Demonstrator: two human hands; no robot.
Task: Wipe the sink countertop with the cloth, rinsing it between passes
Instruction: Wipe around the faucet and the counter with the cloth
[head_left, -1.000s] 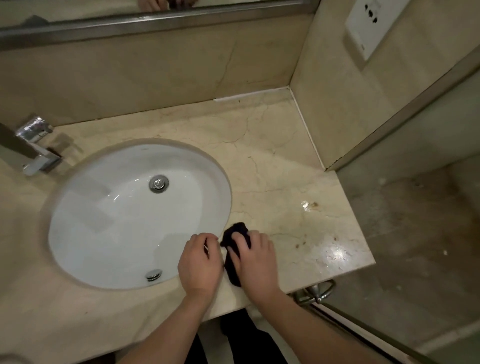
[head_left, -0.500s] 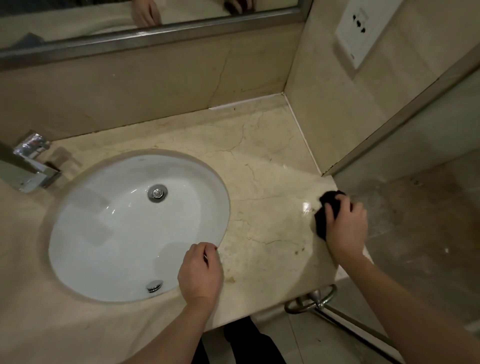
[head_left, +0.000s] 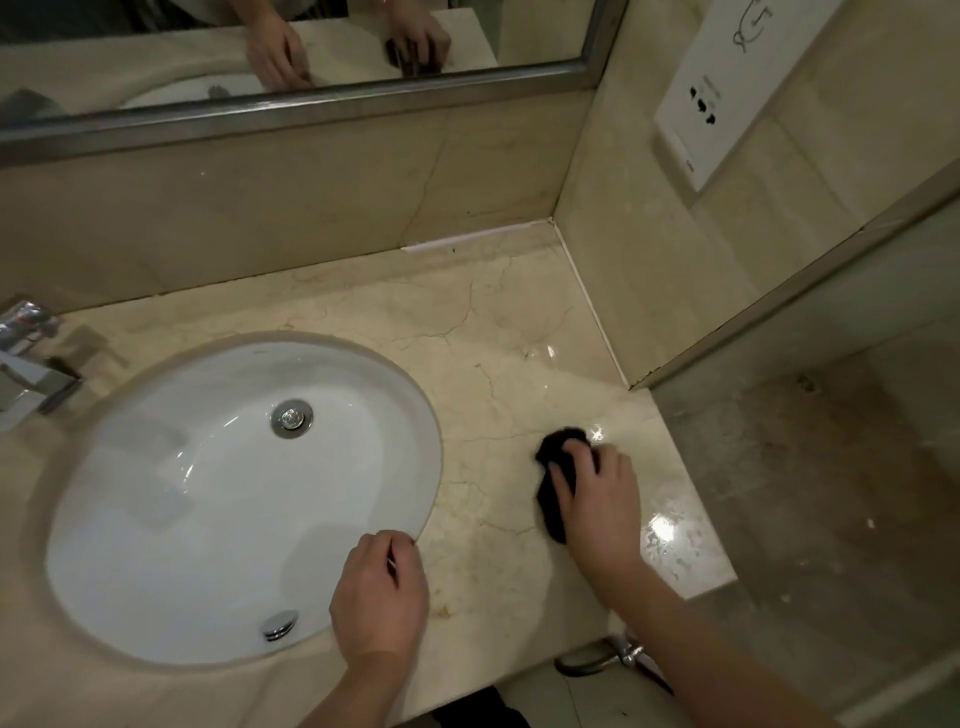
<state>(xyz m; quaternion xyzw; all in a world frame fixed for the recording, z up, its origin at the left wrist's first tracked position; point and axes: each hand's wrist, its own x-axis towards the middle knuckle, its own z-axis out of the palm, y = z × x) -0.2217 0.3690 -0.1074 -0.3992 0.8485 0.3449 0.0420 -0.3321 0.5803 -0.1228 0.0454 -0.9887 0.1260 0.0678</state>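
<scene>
A small black cloth (head_left: 554, 499) lies on the beige marble countertop (head_left: 498, 353), right of the white oval sink (head_left: 208, 499). My right hand (head_left: 597, 499) presses down on the cloth with fingers curled over it. My left hand (head_left: 382, 597) rests as a loose fist on the counter at the sink's front right rim, holding nothing. Wet shiny patches show on the counter's right end near the cloth.
A chrome tap (head_left: 26, 358) stands at the far left. The sink has a drain (head_left: 291, 417) and an overflow cap (head_left: 279, 625). A mirror (head_left: 291, 62) runs along the back wall, a socket plate (head_left: 722, 88) is on the right wall. The counter's right edge drops to the floor.
My right hand carried the cloth from beside my left hand out to the counter's right edge, then drew it back a little leftward. My left hand stayed at the sink rim.
</scene>
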